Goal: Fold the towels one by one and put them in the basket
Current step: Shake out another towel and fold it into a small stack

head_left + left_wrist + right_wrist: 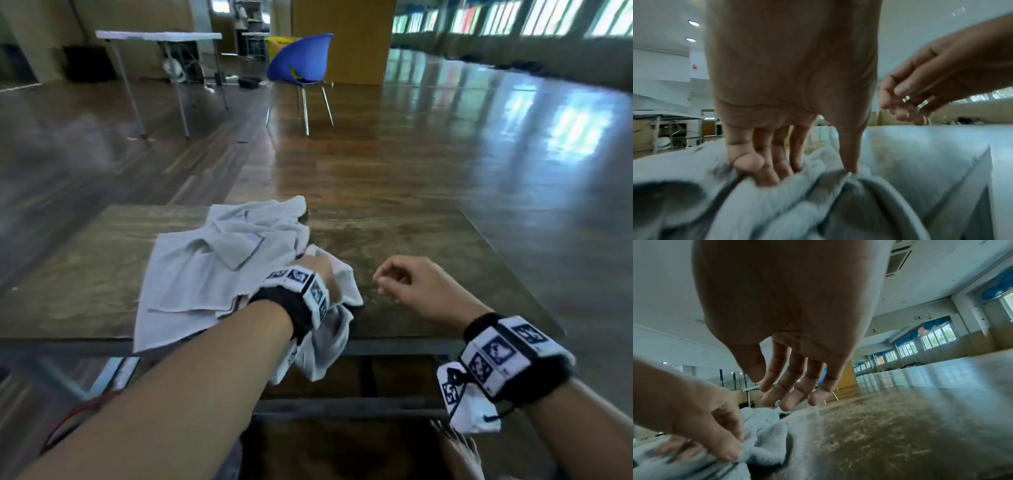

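A heap of pale grey towels (212,270) lies crumpled on the wooden table (411,240), one edge hanging over the near side. My left hand (318,270) bears down on the heap's right end and bunches the cloth (797,186) between thumb and curled fingers (764,170). In the right wrist view that same hand (715,434) pinches the towel (764,431). My right hand (394,277) hovers just right of the towels above bare table, fingers (789,389) loosely bent and holding nothing. No basket appears in any view.
A blue chair (301,65) and a white folding table (157,37) stand on the glossy floor beyond the table. The near table edge (394,346) runs under my wrists. A red cable (75,418) trails at lower left.
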A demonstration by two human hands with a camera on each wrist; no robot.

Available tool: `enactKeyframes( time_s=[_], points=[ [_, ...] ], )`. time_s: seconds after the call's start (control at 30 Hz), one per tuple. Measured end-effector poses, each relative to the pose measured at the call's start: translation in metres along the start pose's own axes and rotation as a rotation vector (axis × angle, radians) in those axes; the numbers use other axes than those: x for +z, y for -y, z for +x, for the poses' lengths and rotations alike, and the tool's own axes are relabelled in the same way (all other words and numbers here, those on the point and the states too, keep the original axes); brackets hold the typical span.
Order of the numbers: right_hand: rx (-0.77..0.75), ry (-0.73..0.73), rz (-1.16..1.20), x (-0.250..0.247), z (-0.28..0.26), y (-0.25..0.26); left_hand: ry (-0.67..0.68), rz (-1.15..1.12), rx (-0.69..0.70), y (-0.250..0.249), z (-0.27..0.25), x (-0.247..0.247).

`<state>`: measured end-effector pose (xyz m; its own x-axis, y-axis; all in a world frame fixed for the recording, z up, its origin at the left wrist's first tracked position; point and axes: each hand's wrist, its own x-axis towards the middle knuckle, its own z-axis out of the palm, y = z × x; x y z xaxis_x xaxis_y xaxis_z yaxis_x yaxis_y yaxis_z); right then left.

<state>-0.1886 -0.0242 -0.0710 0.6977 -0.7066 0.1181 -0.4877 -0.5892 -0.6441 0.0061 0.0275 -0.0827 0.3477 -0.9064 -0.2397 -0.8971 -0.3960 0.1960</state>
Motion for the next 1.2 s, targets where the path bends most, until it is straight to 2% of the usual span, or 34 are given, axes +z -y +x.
enactKeyframes(
  time_s=[0.1,0.17,0.27,0.33,0.4,0.47,0.57,0.67,0.77,0.9,0.97,1.03,1.1,1.2],
  points=[
    [0.037,0.061,-0.016,0.011,0.01,-0.011,-0.059,0.107,0.031,0.002,0.009,0.018],
    [0.073,0.094,-0.021,0.018,0.018,-0.016,-0.086,0.097,0.043,-0.002,0.012,0.016],
    [0.145,0.171,-0.041,0.025,0.03,-0.02,-0.105,-0.082,0.112,-0.002,0.022,0.009],
    [0.191,0.195,0.016,0.026,0.037,-0.018,-0.187,-0.298,0.157,-0.009,0.027,-0.007],
    [0.204,0.124,0.119,0.024,0.046,-0.014,-0.326,-0.521,0.274,-0.019,0.032,-0.025],
    [0.157,-0.021,0.295,0.019,0.055,-0.012,-0.426,-0.702,0.405,-0.031,0.033,-0.038],
    [0.097,-0.229,0.475,0.008,0.065,-0.01,-0.437,-0.918,0.508,-0.04,0.032,-0.044],
    [0.056,-0.378,0.588,0.001,0.066,-0.005,-0.422,-1.026,0.497,-0.045,0.03,-0.044],
    [-0.046,-0.518,0.62,-0.009,0.066,0.0,-0.476,-0.964,0.465,-0.042,0.029,-0.038],
    [-0.198,-0.491,0.854,-0.019,0.059,0.004,-0.471,-0.913,0.39,-0.04,0.025,-0.03],
    [-0.266,-0.454,0.829,-0.021,0.051,0.001,-0.554,-0.904,0.347,-0.043,0.023,-0.028],
    [-0.219,-0.392,0.678,-0.02,0.043,-0.007,-0.62,-0.918,0.284,-0.045,0.024,-0.026],
    [-0.091,-0.374,0.581,-0.018,0.038,-0.013,-0.668,-0.919,0.222,-0.045,0.025,-0.027],
    [0.011,-0.413,0.582,-0.021,0.034,-0.023,-0.624,-0.932,0.209,-0.046,0.03,-0.028]
  ],
)
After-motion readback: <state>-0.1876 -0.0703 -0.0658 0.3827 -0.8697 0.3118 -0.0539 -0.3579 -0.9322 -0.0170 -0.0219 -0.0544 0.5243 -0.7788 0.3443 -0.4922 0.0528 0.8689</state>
